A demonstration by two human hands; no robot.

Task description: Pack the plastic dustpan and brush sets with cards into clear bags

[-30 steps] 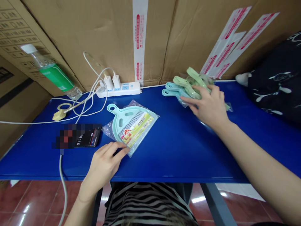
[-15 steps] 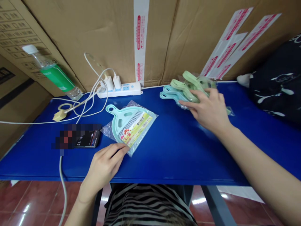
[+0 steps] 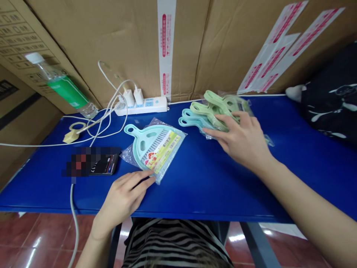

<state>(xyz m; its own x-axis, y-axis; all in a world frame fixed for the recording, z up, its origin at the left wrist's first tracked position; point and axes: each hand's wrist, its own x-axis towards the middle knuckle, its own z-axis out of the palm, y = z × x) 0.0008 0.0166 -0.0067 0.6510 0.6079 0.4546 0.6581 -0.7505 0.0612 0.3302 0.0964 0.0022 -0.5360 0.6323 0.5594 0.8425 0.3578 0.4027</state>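
Blue counter [image 3: 200, 175], cardboard boxes [image 3: 111, 37] stacked along the back. Left hand [image 3: 122, 197] lies low at the near edge, fingers straight and close together, tips touching the near corner of the bagged teal dustpan set [image 3: 153, 147] (handle pointing away to the left). Right hand [image 3: 242, 141] rests on the pile of green and teal dustpan packs [image 3: 206, 111] farther back, fingers spread across the top, thumb at the near edge, nothing clamped. Phone [image 3: 103, 163] sits just left of the single pack, power strip [image 3: 145, 106] behind it, water bottle [image 3: 63, 87] leaning on the boxes.
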